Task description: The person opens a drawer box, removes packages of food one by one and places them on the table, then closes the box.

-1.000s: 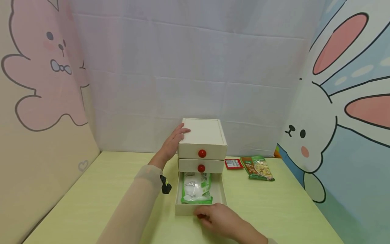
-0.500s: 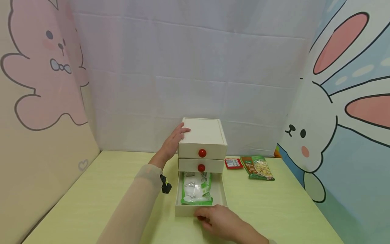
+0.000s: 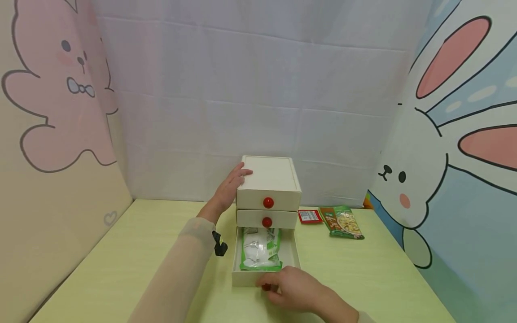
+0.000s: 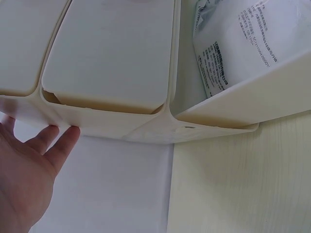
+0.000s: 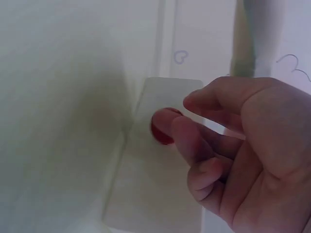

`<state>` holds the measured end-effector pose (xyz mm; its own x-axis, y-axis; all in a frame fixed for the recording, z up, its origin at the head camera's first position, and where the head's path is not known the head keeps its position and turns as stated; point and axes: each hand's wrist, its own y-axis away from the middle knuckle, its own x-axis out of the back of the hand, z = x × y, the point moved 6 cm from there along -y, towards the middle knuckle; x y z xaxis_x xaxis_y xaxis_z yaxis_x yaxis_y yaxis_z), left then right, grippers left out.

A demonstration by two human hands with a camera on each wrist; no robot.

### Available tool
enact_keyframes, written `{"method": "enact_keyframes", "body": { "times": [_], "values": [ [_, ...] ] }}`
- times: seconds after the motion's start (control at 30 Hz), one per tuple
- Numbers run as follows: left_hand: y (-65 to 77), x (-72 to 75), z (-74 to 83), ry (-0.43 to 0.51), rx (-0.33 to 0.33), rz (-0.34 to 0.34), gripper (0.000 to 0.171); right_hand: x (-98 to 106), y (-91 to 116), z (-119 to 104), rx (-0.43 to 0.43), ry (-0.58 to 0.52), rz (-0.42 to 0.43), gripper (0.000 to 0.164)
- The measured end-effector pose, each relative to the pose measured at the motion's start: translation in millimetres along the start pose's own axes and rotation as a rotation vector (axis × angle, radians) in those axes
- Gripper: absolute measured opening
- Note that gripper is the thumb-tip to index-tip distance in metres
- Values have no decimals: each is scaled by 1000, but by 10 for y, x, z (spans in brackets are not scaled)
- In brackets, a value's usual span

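Note:
A small white drawer cabinet point(image 3: 269, 172) stands on the table, its lowest drawer point(image 3: 238, 279) pulled out. Inside that drawer lies a white-and-green plastic packet point(image 3: 258, 251). My right hand point(image 3: 299, 289) is at the drawer's red knob point(image 3: 266, 287), fingers curled around it. In the right wrist view a fingertip overlaps the knob point(image 5: 159, 133), while another digit stands apart from it. My left hand point(image 3: 230, 188) rests with extended fingers against the cabinet's upper left side. From the left wrist, the hand point(image 4: 29, 170) shows fingertips touching the side wall.
Two upper drawers with red knobs point(image 3: 268, 202) are closed. Right of the cabinet lie a small red packet point(image 3: 310, 216) and a green-and-brown food packet point(image 3: 342, 223). A white cloth point(image 3: 258, 89) hangs behind; cartoon-printed walls flank the table point(image 3: 161, 251).
The right hand has shifted slightly and more of the red knob shows between its fingers. The drawer stays pulled out, and the left hand holds its place.

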<state>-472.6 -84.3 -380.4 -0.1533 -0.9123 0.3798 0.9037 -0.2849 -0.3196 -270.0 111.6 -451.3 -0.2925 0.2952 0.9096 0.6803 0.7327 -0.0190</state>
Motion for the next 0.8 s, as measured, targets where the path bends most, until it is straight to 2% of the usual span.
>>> {"method": "enact_keyframes", "body": {
  "times": [0.07, 0.2, 0.33, 0.63, 0.8],
  "values": [
    [-3, 5, 4, -3, -1, 2, 54, 93, -12, 0, -21, -49, 26, 20],
    [-1, 7, 8, -1, -1, 1, 54, 296, -50, 46, -44, -107, 141, 19],
    [-2, 5, 2, -11, -12, -3, 54, 404, -116, 138, -86, -92, 218, 19],
    [-2, -2, 3, -17, -31, -12, 55, 395, -276, 429, -271, 14, 225, 25],
    [-7, -2, 7, -16, -35, -18, 55, 318, -324, 533, -282, 54, 216, 35]
  ]
}}
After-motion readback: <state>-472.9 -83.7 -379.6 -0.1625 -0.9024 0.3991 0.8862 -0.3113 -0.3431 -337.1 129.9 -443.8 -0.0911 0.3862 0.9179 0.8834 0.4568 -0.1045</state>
